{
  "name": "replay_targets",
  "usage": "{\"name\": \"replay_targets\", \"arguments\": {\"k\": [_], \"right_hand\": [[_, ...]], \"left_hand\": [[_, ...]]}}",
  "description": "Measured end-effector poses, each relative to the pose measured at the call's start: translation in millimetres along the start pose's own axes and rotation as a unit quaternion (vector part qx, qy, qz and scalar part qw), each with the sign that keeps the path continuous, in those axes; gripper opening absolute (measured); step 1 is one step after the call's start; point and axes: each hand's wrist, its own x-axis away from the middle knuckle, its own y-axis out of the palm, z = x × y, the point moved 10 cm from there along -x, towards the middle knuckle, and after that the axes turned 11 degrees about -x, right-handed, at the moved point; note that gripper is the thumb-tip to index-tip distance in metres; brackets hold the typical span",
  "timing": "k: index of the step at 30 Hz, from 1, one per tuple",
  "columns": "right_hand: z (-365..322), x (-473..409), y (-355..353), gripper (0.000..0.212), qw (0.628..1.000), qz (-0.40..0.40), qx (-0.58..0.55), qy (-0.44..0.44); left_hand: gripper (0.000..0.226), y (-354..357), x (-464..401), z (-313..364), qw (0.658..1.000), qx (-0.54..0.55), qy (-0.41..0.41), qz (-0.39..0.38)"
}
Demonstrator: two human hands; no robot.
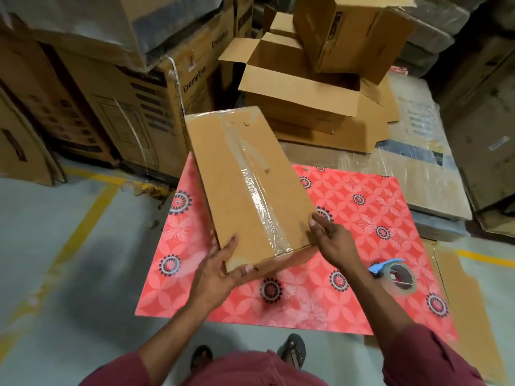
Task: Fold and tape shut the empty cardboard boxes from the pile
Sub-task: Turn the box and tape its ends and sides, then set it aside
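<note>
Cardboard near corner of taped brown rectangular box (245, 179) pinched by left hand (220, 271), thumb on top; right hand (331, 240) curled round opposite edge. Box tilted above red flower-patterned mat (362, 218), likely being set aside. Blue-handled tape dispenser (395, 274) lies near for next box from open cardboard pile (301, 87).

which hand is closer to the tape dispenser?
Right. The right hand grips the taped box's near right corner, just left of the tape dispenser; the left hand holds the box's opposite corner.
</note>
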Motion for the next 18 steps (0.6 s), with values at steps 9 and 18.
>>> {"name": "replay_targets", "arguments": {"k": [9,18], "right_hand": [[72,28,-51,0.046,0.998,0.0,-0.059,-0.01],[204,-23,-158,0.046,0.994,-0.04,0.091,0.047]], "left_hand": [[0.075,12,-53,40,0.984,-0.125,0.006,-0.127],[0.068,98,-73,204,0.979,-0.17,0.109,-0.034]]}}
